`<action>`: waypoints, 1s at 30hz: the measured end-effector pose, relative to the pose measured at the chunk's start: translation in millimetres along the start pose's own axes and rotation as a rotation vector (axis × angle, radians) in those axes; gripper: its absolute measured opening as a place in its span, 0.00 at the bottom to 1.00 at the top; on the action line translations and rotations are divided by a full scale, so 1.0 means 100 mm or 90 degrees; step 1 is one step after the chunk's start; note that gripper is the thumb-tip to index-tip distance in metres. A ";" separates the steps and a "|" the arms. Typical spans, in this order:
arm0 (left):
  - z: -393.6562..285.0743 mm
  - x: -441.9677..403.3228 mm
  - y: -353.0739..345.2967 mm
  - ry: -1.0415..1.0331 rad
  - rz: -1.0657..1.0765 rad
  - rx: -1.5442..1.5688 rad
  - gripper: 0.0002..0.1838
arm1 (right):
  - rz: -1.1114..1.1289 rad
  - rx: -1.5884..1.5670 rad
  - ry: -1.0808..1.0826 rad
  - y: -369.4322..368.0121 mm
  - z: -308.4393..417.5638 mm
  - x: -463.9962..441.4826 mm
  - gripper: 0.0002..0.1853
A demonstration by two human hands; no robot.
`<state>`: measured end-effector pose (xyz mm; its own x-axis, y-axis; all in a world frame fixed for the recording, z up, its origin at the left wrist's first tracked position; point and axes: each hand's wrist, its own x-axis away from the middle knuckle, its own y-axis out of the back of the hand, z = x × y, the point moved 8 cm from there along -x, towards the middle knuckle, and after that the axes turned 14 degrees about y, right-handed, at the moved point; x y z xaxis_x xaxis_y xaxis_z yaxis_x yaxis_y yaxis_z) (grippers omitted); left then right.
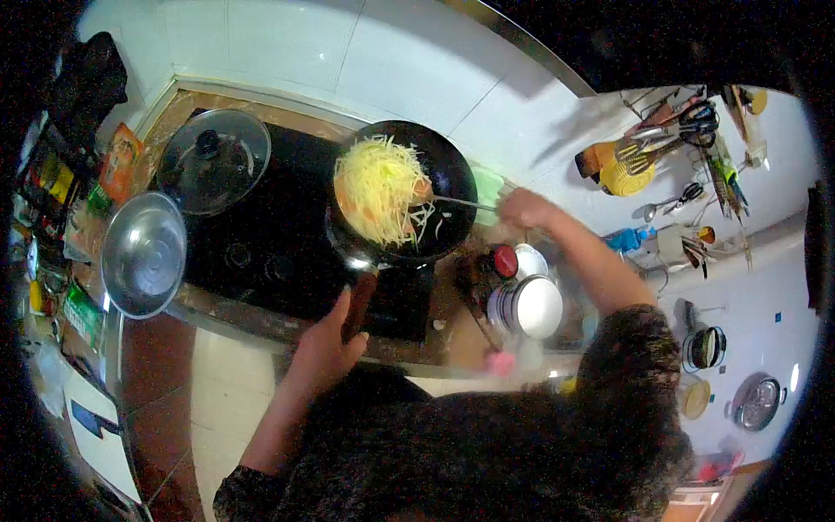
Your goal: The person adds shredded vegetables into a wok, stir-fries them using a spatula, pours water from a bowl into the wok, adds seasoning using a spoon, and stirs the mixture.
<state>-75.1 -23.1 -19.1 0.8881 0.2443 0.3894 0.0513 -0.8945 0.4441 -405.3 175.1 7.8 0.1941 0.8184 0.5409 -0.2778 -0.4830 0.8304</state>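
Observation:
A dark wok (457,174) stands on the black stove, heaped with pale yellow-green shredded vegetable (383,187). Orange-brown pieces show under and beside the shreds. My left hand (329,346) is closed around the wok's brown handle (359,304). On the far right side of the wok, my right hand (526,210) grips the end of a thin metal spatula (465,204). The spatula's head reaches into the food and is mostly hidden by it.
A glass lid (214,165) lies on the stove's left part, with a metal bowl (146,257) at its left edge. Right of the wok are a white bowl (537,307) and a red-lidded jar (504,261). Utensils (644,152) hang on the right wall.

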 end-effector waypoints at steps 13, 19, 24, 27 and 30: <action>0.00 0.04 0.00 0.009 -0.018 0.004 0.40 | -0.215 0.038 -0.361 0.56 0.95 0.65 0.25; -0.03 0.03 0.03 0.013 -0.010 -0.002 0.39 | -0.237 0.281 -0.282 0.85 1.59 0.83 0.17; -0.04 0.04 0.03 0.007 -0.026 -0.041 0.39 | -0.256 0.404 -0.277 1.21 1.72 0.93 0.11; -0.05 0.05 0.04 0.000 -0.024 -0.012 0.38 | -0.141 0.409 -0.348 1.35 1.44 0.75 0.15; -0.05 0.04 0.06 0.000 -0.031 -0.017 0.38 | -0.086 0.492 -0.239 1.35 1.17 0.45 0.18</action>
<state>-73.5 -25.8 -10.8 0.8851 0.2876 0.3659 0.0827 -0.8709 0.4845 -324.1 111.0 159.8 0.5151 0.7929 0.3256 0.4606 -0.5764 0.6750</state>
